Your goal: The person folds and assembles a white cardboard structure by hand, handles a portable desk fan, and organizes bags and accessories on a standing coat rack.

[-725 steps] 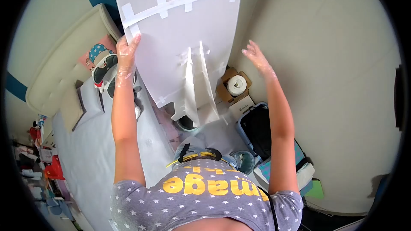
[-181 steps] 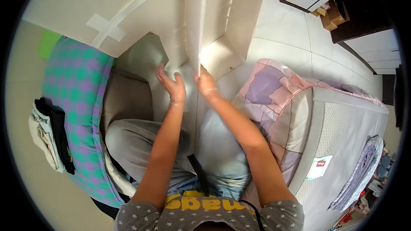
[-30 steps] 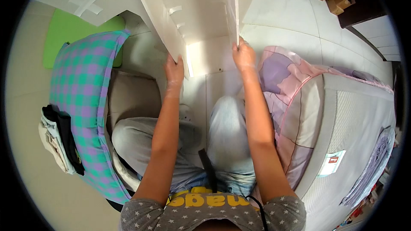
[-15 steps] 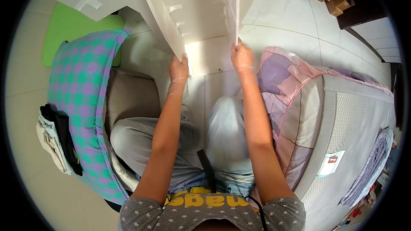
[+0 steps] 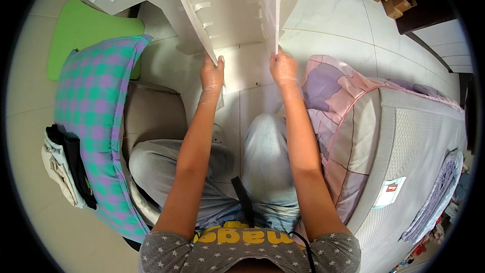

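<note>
A large white board structure [image 5: 232,15], which looks like cardboard, stands in front of me with two upright panels running away from me. Strips of white tape cross its surfaces. My left hand [image 5: 211,75] is closed on the near end of the left panel, thumb on the inner side. On the right panel's near edge, my right hand [image 5: 284,67] is closed in a similar grip. Both hands appear to be in thin clear plastic gloves. A pale flat strip [image 5: 245,68] lies on the floor between the hands. The fingers behind the panels are partly hidden.
At left are a green stool [image 5: 76,25], a checked green-purple cushion [image 5: 93,101], a brown padded block [image 5: 154,111] and folded clothes [image 5: 65,167]. Pink-purple bedding [image 5: 328,91] and a grey mattress [image 5: 404,156] flank my right. Cardboard boxes [image 5: 399,2] sit beyond.
The board structure has shifted slightly upward and away, its left panel edge moving a little right. My left hand has moved slightly forward with it. More of the green stool and floor shows.
</note>
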{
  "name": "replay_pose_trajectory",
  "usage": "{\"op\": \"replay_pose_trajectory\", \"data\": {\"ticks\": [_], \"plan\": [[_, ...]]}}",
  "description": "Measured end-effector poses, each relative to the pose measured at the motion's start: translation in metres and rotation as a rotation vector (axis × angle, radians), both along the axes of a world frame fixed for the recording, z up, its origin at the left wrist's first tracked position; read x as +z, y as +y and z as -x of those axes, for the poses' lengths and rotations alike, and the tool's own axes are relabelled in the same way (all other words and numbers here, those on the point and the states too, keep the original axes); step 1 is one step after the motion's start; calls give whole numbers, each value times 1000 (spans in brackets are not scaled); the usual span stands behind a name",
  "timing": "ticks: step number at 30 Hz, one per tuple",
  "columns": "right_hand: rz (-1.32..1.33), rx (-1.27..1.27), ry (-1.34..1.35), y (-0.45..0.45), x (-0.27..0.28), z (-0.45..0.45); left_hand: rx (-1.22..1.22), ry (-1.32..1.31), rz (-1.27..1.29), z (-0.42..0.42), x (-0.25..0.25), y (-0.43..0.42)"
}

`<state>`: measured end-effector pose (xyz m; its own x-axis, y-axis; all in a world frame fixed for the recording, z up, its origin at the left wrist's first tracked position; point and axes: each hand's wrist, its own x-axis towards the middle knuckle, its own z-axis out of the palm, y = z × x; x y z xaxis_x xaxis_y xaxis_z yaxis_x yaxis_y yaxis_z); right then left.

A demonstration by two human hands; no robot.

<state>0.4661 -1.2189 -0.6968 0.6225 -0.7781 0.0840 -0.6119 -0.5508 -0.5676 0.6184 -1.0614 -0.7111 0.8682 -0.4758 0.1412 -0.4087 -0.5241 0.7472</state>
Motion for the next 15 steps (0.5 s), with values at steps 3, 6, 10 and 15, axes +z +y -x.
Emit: {"op": "replay_pose_trajectory", "data": {"ticks": [3, 6, 10, 15], "plan": [[-16, -13, 21, 2, 0, -2, -3, 69, -60, 5, 13, -3], [8, -57, -47, 3, -12, -1, -40, 157, -107, 8, 20, 4], [90, -230, -39, 24, 13, 4, -233, 121, -13, -4, 4, 36], [-225, -131, 419, 75, 105, -10, 199, 251, 85, -53, 39, 55]]}}
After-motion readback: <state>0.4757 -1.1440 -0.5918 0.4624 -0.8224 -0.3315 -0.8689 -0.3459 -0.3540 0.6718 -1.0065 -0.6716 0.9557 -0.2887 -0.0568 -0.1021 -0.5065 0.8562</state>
